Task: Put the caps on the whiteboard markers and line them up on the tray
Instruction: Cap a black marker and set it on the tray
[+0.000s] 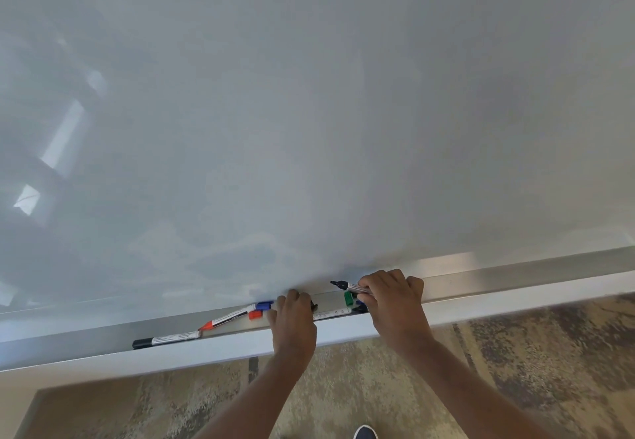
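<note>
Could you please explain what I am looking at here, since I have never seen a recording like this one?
There is no machine here: the single picture comes from a wide-angle camera worn on a person's head, looking forward and down, so the two arms rising from the bottom edge are that person's own. The big pale surface is a whiteboard, and the metal ledge along its foot is the marker tray. The right hand holds an uncapped marker, dark tip pointing left. The left hand reaches into the tray; what it grips is hidden. On the tray lie a black-capped marker, a marker with a red end, a loose blue cap, a red cap and a green cap. Below is patterned carpet.
</note>
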